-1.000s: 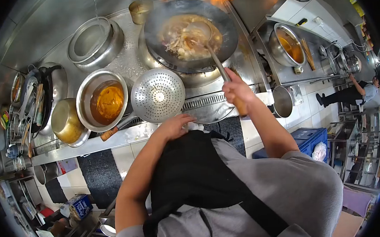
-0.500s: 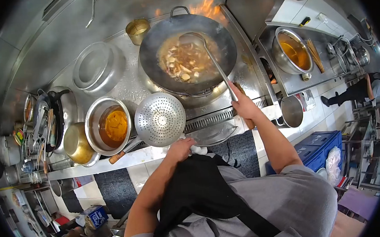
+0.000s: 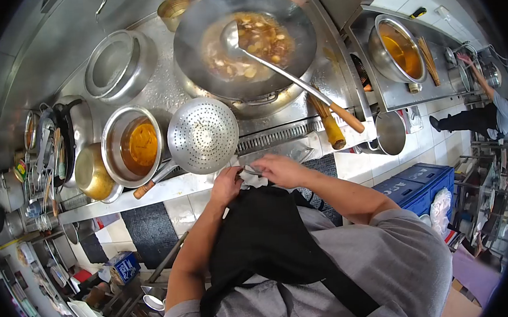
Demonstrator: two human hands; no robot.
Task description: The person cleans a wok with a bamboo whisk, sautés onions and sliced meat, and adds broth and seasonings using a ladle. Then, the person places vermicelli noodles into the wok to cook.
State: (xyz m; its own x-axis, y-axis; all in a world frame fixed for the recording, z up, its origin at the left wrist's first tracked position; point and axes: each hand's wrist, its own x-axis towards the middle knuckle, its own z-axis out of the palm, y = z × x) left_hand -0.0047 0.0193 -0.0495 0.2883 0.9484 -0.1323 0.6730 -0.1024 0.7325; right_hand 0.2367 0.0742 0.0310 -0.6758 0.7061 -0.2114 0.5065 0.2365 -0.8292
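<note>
Head view: we're seeing left hand [image 3: 226, 184] and right hand [image 3: 281, 169] curled at white cloth [image 3: 257, 180], mid-frame, can't tell grip; we're judging it limp, light, edge-pinchable.

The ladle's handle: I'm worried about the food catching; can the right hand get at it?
Probably yes: the wooden handle juts clear of the wok, uncovered, and the right hand would only have to pass over the wok brush beside it.

Has left hand [image 3: 227, 184] and right hand [image 3: 281, 169] close together at a white cloth [image 3: 254, 181] by the stove's front edge [image 3: 168, 193], near a perforated strainer [image 3: 203, 135], with ladle [image 3: 230, 35] resting in a steaming wok [image 3: 300, 44] of brown broth [image 3: 263, 47], handle across rim.
</note>
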